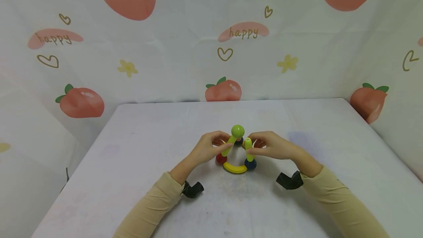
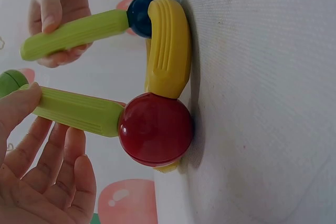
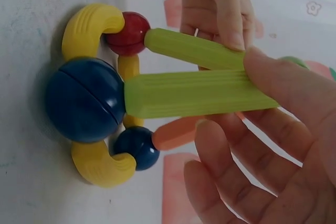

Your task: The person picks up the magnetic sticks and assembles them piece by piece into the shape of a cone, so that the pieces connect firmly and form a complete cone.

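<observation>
A small toy frame of sticks and balls stands on the white table (image 1: 132,164). Its base has a yellow curved piece (image 1: 234,168) joining a red ball (image 1: 220,159) and a blue ball (image 1: 250,163). My left hand (image 1: 218,145) pinches the green stick (image 2: 73,110) that rises from the red ball (image 2: 155,129) to a green ball (image 1: 238,130) on top. My right hand (image 1: 261,148) pinches the other green stick (image 3: 194,94), which stands in the blue ball (image 3: 84,100); its upper end is free. Behind them are a smaller blue ball (image 3: 136,148) and an orange stick (image 3: 176,132).
A cloth printed with peaches hangs behind the table and at both sides (image 1: 224,47). A black wrist camera sits under each forearm (image 1: 193,189) (image 1: 290,180). A second yellow curved piece (image 3: 102,163) lies at the back of the toy's base.
</observation>
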